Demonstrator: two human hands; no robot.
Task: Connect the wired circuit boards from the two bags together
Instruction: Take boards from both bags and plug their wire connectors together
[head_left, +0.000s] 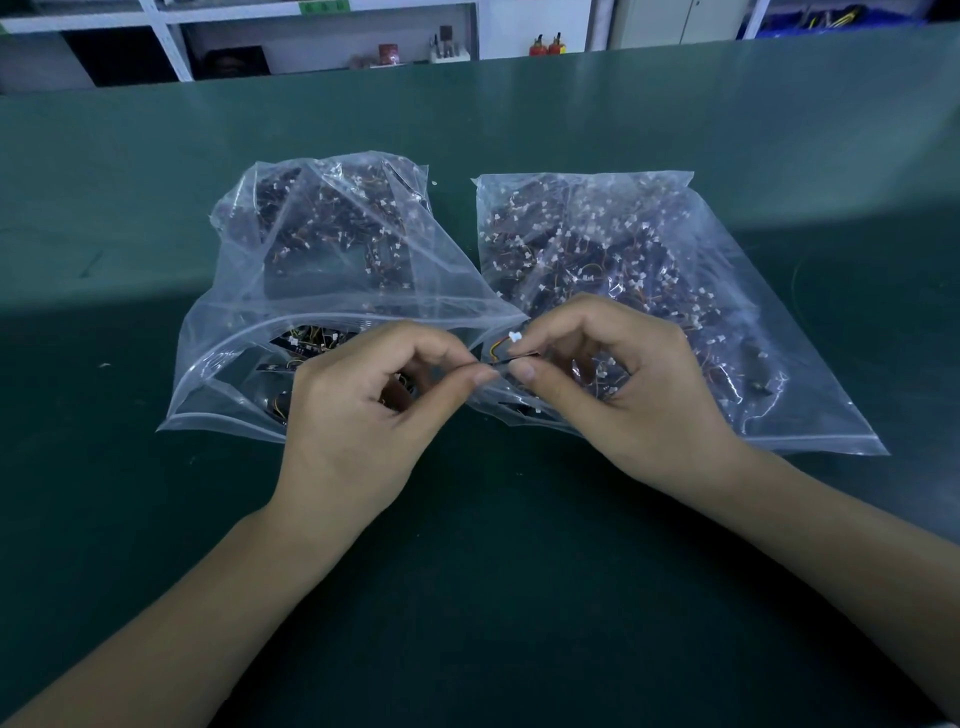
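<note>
Circuit boards with wires fill two clear bags, the left bag (322, 249) and the right bag (649, 270), lying side by side on our green table (156, 182). Between the bags' mouths, our left hand (363, 405) and right hand (623, 384) meet fingertip to fingertip, together pinching one small dark board (511, 358) whose white connector (516, 336) pokes up.

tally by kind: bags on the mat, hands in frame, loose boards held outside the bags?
Clear plastic zip bags of wired boards: 2 (left, right)
Bare hands: 2 (left, right)
Thin dark wired circuit board with white plug, pinched between both hands: 1
Total: 5
</note>
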